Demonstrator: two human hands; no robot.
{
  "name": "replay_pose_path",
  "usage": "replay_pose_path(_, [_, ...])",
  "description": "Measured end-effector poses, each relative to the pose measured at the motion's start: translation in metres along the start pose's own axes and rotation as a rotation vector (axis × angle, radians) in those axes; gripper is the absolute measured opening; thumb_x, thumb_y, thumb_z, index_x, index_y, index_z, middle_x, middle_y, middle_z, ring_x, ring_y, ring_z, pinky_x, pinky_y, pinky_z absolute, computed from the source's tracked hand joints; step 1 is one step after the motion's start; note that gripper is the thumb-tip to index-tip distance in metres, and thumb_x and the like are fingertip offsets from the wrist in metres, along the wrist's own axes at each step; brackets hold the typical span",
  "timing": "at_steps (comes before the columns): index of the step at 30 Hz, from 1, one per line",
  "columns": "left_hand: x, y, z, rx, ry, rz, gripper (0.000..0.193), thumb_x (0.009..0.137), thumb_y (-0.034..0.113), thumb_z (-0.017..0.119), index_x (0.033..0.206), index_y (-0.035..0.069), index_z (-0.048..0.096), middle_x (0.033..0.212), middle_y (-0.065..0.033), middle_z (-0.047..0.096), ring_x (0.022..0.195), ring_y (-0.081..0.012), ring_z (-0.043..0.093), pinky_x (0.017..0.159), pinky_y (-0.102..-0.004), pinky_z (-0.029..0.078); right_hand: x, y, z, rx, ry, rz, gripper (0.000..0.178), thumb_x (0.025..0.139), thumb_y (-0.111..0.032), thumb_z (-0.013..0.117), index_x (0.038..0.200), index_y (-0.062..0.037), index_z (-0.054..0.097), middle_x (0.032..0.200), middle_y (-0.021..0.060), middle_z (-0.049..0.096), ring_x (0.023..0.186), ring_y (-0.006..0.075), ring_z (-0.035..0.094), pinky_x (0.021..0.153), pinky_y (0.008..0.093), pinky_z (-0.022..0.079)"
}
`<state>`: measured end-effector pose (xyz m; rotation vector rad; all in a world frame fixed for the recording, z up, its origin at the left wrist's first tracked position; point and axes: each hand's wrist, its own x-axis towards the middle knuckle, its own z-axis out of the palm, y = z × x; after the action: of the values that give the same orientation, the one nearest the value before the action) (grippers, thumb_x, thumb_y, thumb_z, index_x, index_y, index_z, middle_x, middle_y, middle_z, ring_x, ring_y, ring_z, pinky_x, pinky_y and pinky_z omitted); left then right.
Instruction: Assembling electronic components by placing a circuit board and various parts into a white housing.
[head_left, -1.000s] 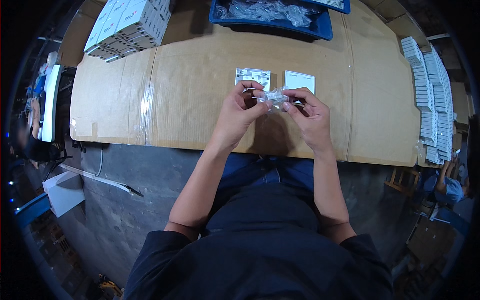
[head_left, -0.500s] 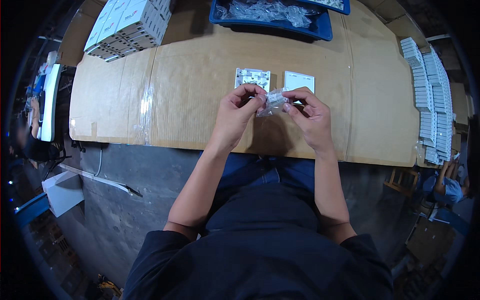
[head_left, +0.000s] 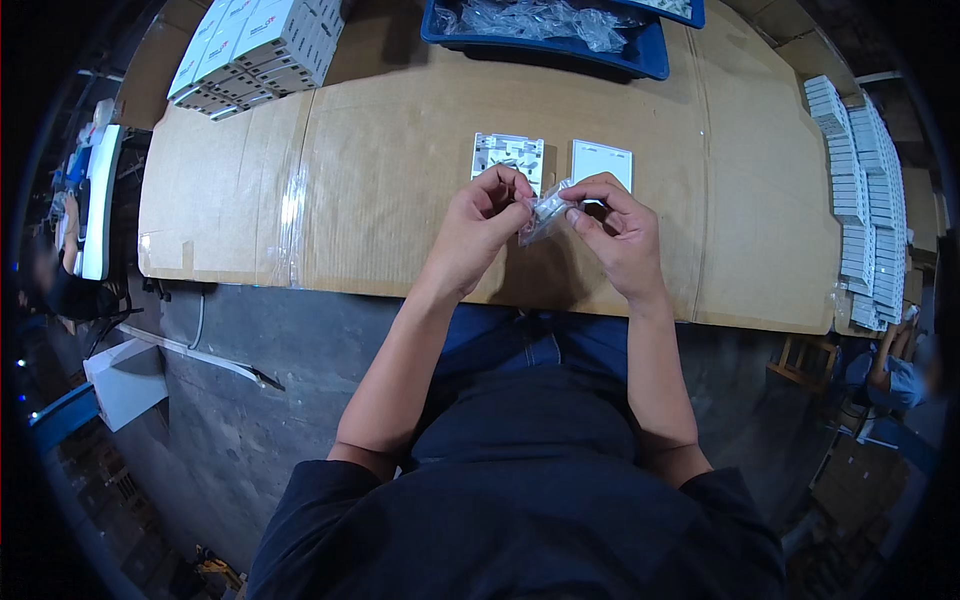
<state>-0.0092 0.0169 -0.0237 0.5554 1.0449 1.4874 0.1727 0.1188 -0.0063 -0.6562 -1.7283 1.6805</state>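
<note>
Between my two hands is a small clear plastic bag (head_left: 545,216) with whitish contents too small to make out. My left hand (head_left: 488,218) pinches one side of it between thumb and fingers. My right hand (head_left: 618,226) pinches the other side, its fingers closed. Just beyond my left hand lies a white plastic housing (head_left: 508,150), its inner side with grey and metal parts facing up. Beyond my right hand lies a flat white square cover (head_left: 603,162). My fingers hide the near edges of both.
A cardboard-covered table (head_left: 390,190) spreads before me. White boxes (head_left: 255,50) are stacked far left. A blue bin (head_left: 545,50) of clear bags stands at the back. Stacked white pieces (head_left: 865,200) line the right edge. Other people are at both sides.
The bag has turned between my fingers and now hangs more steeply, its lower end further down. Both hands have stayed in nearly the same place.
</note>
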Motion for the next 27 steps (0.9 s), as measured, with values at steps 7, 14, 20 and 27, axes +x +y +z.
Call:
replay_pose_path(7, [0.001, 0.002, -0.005, 0.201, -0.022, 0.025, 0.015, 0.098, 0.003, 0.067, 0.113, 0.005, 0.065, 0.1, 0.0008, 0.065, 0.088, -0.0054, 0.06, 0.079, -0.0231, 0.048, -0.002, 0.0, -0.006, 0.066, 0.009, 0.04, 0.021, 0.094, 0.007, 0.072, 0.115, 0.0025, 0.073, 0.109, 0.0035, 0.066, 0.101, 0.0106, 0.063, 0.09, 0.0259, 0.053])
replay_pose_path(14, [-0.004, 0.014, 0.01, 0.348, -0.033, 0.055, 0.027, 0.094, 0.004, 0.075, 0.119, 0.003, 0.065, 0.095, -0.0012, 0.066, 0.084, -0.0052, 0.06, 0.079, -0.0227, 0.049, -0.001, 0.003, -0.009, 0.124, 0.058, 0.057, 0.025, 0.093, 0.008, 0.072, 0.117, 0.0029, 0.072, 0.113, 0.0042, 0.066, 0.103, 0.0113, 0.064, 0.091, 0.0258, 0.053])
replay_pose_path(20, [-0.002, 0.007, 0.007, 0.587, -0.014, 0.269, 0.038, 0.087, 0.007, 0.084, 0.119, 0.004, 0.065, 0.092, 0.0006, 0.064, 0.082, -0.0074, 0.061, 0.075, -0.0256, 0.051, -0.001, -0.001, -0.008, 0.043, -0.011, 0.081, 0.024, 0.093, 0.005, 0.074, 0.117, 0.0024, 0.073, 0.111, 0.0044, 0.068, 0.102, 0.0121, 0.065, 0.091, 0.027, 0.054])
replay_pose_path(27, [0.0, 0.013, 0.003, 0.723, -0.017, 0.191, 0.035, 0.086, 0.011, 0.086, 0.115, 0.004, 0.069, 0.102, -0.0046, 0.069, 0.089, -0.0144, 0.066, 0.081, -0.0301, 0.053, 0.001, 0.004, -0.008, -0.143, 0.029, 0.089, 0.019, 0.093, 0.003, 0.075, 0.112, 0.0, 0.076, 0.104, 0.0043, 0.068, 0.099, 0.0126, 0.066, 0.086, 0.027, 0.055])
